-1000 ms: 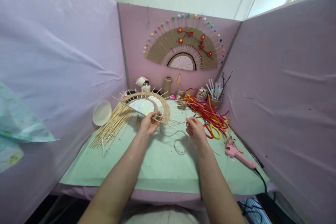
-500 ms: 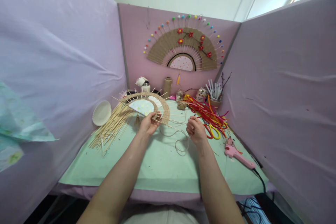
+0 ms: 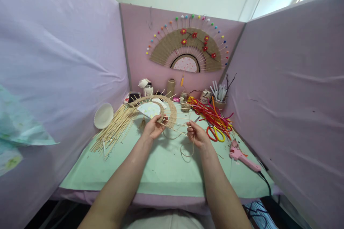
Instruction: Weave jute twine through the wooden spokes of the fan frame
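My left hand (image 3: 153, 128) grips the lower edge of a half-woven fan (image 3: 158, 109) made of skewers, jute twine and a pale dotted paper centre, and holds it tilted above the green mat (image 3: 161, 168). My right hand (image 3: 197, 135) is closed in a pinch on the jute twine (image 3: 185, 146), which runs from the fan's right side and loops down onto the mat. The hands are a short gap apart.
A heap of bamboo skewers (image 3: 114, 130) and a white paper plate (image 3: 103, 115) lie at the left. Coloured pipe cleaners (image 3: 215, 118), a pink glue gun (image 3: 243, 159), jars and a cup of glue sticks (image 3: 220, 96) are at the right and back. A finished fan (image 3: 188, 50) hangs on the partition.
My right hand has moved left toward the fan, drawing the twine with it. The fan has tipped and shifted slightly right in my left hand.
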`<state>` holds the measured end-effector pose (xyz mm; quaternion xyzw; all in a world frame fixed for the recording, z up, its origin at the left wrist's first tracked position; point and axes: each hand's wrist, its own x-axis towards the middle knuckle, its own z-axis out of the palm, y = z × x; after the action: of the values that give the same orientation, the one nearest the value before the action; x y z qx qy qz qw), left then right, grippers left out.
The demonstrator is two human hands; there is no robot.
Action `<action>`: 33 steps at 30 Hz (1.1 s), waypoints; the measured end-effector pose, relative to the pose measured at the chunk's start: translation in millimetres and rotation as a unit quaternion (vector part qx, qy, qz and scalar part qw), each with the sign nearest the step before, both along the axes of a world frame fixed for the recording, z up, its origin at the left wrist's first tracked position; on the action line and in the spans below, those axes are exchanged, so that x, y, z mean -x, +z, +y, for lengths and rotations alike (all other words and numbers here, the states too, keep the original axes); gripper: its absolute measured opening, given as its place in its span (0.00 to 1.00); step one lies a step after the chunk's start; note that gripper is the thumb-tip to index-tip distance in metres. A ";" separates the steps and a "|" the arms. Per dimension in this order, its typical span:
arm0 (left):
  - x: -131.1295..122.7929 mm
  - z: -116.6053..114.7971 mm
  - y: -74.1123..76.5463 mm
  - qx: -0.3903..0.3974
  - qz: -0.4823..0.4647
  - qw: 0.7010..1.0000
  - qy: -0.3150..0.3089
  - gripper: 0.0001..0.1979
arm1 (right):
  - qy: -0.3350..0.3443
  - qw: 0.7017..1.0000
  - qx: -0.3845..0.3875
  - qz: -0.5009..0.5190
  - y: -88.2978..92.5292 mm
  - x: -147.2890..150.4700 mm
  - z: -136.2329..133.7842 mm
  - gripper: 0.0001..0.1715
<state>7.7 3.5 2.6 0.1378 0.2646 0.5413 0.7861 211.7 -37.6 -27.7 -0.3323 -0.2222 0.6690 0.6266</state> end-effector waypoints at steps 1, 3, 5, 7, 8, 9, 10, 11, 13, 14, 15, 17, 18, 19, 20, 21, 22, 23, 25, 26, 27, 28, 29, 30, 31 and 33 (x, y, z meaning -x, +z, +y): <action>-2.0 -1.8 -0.3 0.000 0.000 1.000 -0.011 0.07 | 0.010 1.000 0.000 -0.003 -0.7 1.7 0.1 0.14; -7.7 -6.5 -1.6 0.002 0.002 0.999 -0.034 0.08 | 0.021 1.000 -0.005 -0.008 -2.4 5.8 0.8 0.15; -14.4 -11.6 -3.6 0.005 0.003 0.998 -0.058 0.08 | 0.023 1.000 -0.015 -0.009 -4.0 9.5 2.2 0.17; -20.1 -15.7 -5.6 0.009 0.003 0.997 -0.077 0.08 | 0.014 0.999 -0.029 -0.014 -5.5 11.8 4.0 0.17; -22.0 -17.0 -6.6 0.011 0.002 0.996 -0.083 0.08 | 0.002 0.999 -0.033 -0.016 -6.1 12.4 5.0 0.17; -23.3 -17.8 -7.6 0.012 0.001 0.996 -0.088 0.08 | -0.011 0.999 -0.035 -0.016 -6.7 12.7 5.8 0.16; -24.1 -18.2 -8.6 0.014 -0.001 0.996 -0.091 0.08 | -0.024 0.999 -0.036 -0.016 -7.3 12.8 6.5 0.16; -24.6 -18.3 -9.7 0.015 -0.001 0.996 -0.093 0.08 | -0.035 0.999 -0.039 -0.017 -7.7 12.9 6.8 0.16; -25.8 -18.3 -12.1 0.018 -0.003 0.995 -0.097 0.08 | -0.041 0.998 -0.048 -0.021 -8.0 13.2 6.7 0.16; -26.7 -18.4 -13.6 0.019 -0.004 0.995 -0.097 0.08 | -0.037 0.997 -0.055 -0.026 -8.0 13.5 6.3 0.16; -28.0 -18.7 -15.0 0.021 -0.004 0.995 -0.098 0.08 | -0.029 0.997 -0.061 -0.033 -7.8 14.0 5.6 0.16; -31.2 -20.2 -17.6 0.026 -0.005 0.995 -0.098 0.08 | -0.014 0.997 -0.066 -0.048 -7.3 15.3 4.2 0.15; -32.8 -21.5 -18.5 0.030 -0.005 0.995 -0.098 0.08 | -0.008 0.996 -0.065 -0.053 -7.2 16.0 3.5 0.15; -34.2 -23.0 -19.1 0.033 -0.004 0.994 -0.100 0.08 | -0.004 0.996 -0.065 -0.057 -7.2 16.7 3.0 0.14; -35.2 -24.8 -19.2 0.035 -0.003 0.994 -0.106 0.07 | -0.002 0.996 -0.064 -0.057 -7.3 17.3 2.5 0.14; -35.9 -26.7 -18.9 0.034 0.001 0.993 -0.117 0.07 | -0.002 0.997 -0.063 -0.054 -7.6 17.8 2.2 0.14; -36.2 -28.6 -18.4 0.031 0.006 0.990 -0.134 0.08 | -0.002 0.997 -0.061 -0.050 -7.9 18.1 1.8 0.14; -36.1 -30.5 -17.7 0.025 0.012 0.987 -0.155 0.09 | -0.005 0.997 -0.059 -0.047 -8.2 18.4 1.5 0.14; -35.4 -33.4 -16.4 0.010 0.025 0.978 -0.206 0.10 | -0.011 0.997 -0.054 -0.046 -8.9 18.4 0.8 0.13; -34.8 -34.2 -16.0 0.002 0.028 0.973 -0.228 0.11 | -0.014 0.997 -0.052 -0.047 -9.2 18.2 0.5 0.13; -34.1 -34.5 -15.8 -0.004 0.029 0.969 -0.247 0.11 | -0.016 0.997 -0.050 -0.048 -9.5 18.0 0.3 0.12; -33.5 -34.4 -15.8 -0.009 0.028 0.965 -0.260 0.12 | -0.017 0.997 -0.047 -0.050 -9.8 17.7 0.2 0.11; -32.8 -33.9 -15.9 -0.012 0.026 0.963 -0.268 0.12 | -0.018 0.998 -0.045 -0.051 -10.0 17.4 0.1 0.11; -32.3 -33.1 -16.1 -0.013 0.023 0.963 -0.269 0.12 | -0.020 0.997 -0.043 -0.053 -10.2 17.1 0.2 0.11; -31.8 -32.3 -16.1 -0.010 0.020 0.963 -0.267 0.11 | -0.023 0.997 -0.043 -0.054 -10.4 16.9 0.3 0.11; -31.5 -31.0 -16.0 0.004 0.020 0.966 -0.258 0.11 | -0.030 0.997 -0.042 -0.051 -10.6 16.6 0.6 0.12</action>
<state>39.2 -27.5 -13.3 0.2093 0.2380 0.3159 0.8943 195.0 -37.1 -38.3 -0.3460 -0.2720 0.6220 0.6477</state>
